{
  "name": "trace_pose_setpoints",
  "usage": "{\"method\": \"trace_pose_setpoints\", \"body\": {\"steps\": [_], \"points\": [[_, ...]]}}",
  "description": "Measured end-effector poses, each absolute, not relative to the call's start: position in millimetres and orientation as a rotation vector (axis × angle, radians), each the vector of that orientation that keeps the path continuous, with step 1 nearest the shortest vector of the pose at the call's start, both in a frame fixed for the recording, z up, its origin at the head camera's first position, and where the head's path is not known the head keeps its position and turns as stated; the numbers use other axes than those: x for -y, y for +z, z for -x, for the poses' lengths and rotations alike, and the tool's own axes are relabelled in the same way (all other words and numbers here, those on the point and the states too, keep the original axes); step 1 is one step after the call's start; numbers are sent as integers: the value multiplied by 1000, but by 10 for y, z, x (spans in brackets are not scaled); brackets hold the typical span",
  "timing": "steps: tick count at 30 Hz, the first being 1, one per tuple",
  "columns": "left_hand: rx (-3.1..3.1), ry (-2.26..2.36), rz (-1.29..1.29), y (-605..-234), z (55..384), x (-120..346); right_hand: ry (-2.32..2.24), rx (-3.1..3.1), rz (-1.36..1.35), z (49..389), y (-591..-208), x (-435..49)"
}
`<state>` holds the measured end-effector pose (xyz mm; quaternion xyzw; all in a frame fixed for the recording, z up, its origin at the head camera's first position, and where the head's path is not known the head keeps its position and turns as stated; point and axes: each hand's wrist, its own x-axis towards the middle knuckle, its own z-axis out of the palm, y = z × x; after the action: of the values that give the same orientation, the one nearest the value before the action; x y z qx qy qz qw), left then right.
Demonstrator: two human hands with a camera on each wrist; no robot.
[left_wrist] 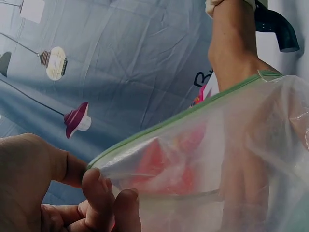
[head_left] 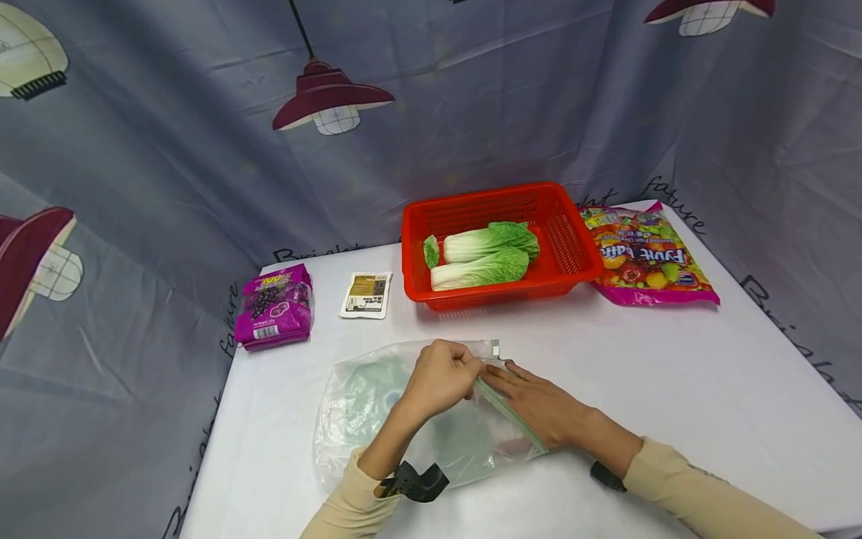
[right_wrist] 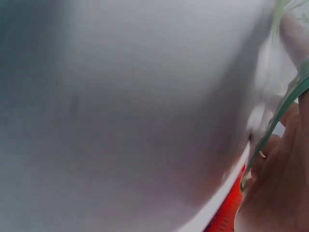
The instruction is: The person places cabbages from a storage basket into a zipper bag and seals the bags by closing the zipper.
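A large clear zip-lock bag [head_left: 377,397] with a green zip edge lies on the white table. Pale green patches show through its plastic. My left hand [head_left: 441,376] pinches the bag's zip edge between thumb and fingers and holds it raised, as the left wrist view confirms with the taut green strip [left_wrist: 164,118]. My right hand [head_left: 539,404] lies at the bag's mouth with its fingers fairly straight, pointing toward the left hand. In the left wrist view it shows blurred through the plastic. The right wrist view has the green strip crossing in front of the right hand [right_wrist: 280,169].
Behind the bag stands a red basket [head_left: 420,296] with Chinese cabbages [head_left: 481,269]. A fruit candy bag [head_left: 646,254] lies right of it. To the left are a small white-and-brown packet [head_left: 367,295] and a purple package [head_left: 274,305]. A printed grey curtain [head_left: 471,112] surrounds the table.
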<state>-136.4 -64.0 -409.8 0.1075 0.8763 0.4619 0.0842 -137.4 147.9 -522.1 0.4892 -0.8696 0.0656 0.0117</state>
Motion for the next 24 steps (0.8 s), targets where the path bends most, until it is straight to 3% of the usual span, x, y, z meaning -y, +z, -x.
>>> {"method": "trace_pose_setpoints", "body": {"steps": [24], "points": [[-2723,1418,-283,-4235,1445,689,403,2738,-1571,1452,-5122,-1447]]}}
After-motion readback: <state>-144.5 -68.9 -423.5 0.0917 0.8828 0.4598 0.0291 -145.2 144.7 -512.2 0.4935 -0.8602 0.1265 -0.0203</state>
